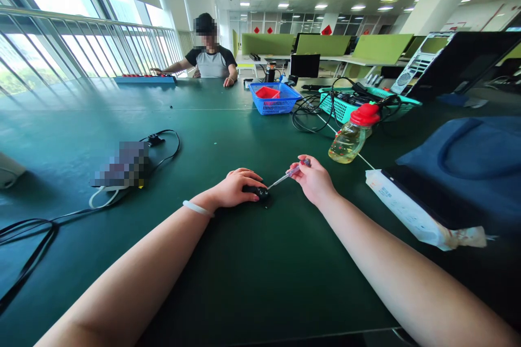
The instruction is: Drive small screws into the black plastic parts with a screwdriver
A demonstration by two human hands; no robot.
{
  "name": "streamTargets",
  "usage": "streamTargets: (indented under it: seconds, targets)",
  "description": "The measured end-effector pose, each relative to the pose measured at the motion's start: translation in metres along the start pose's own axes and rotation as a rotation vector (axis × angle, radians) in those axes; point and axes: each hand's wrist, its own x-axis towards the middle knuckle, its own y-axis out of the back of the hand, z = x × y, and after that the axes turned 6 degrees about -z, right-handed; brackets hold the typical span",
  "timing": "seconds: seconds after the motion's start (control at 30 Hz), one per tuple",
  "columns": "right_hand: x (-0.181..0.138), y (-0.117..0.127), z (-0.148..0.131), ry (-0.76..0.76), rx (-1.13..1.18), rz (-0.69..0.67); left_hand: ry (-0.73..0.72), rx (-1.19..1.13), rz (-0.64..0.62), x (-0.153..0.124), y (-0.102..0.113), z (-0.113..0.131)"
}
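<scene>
My left hand (238,187) is closed around a small black object (259,192) with light markings, keeping it against the dark green table (260,276). What kind of object this is, I cannot make out. In my right hand (311,176) is a screwdriver (288,174) with a clear handle, held by the fingers and slanting down to the left. Its tip meets or nearly meets the right end of the black object. A tiny dark speck lies on the table just below that object.
A bottle with a red lid (350,133) stands beyond my right hand. Behind it are a blue basket (277,103) and a teal basket (337,108) with cables. At right lie a white packet (407,209) and a blue bag (468,162). A person (214,59) sits across the table.
</scene>
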Motion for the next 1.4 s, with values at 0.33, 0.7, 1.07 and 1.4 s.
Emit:
streamTargets:
  seconds: [0.33,0.7,1.07,1.4]
  targets:
    - [-0.008,-0.007,-0.007,0.144,-0.073,-0.032,0.000,-0.001,-0.006,0.000,0.000,-0.001]
    - [-0.019,-0.014,-0.017,0.332,-0.175,-0.120,0.005,0.019,-0.026,0.000,0.000,-0.001]
    - [-0.032,-0.018,-0.025,0.609,-0.519,-0.223,-0.016,0.037,-0.039,0.000,0.000,-0.002]
    - [-0.027,-0.026,-0.027,0.528,-0.533,-0.252,-0.006,0.029,-0.029,0.001,0.000,-0.003]
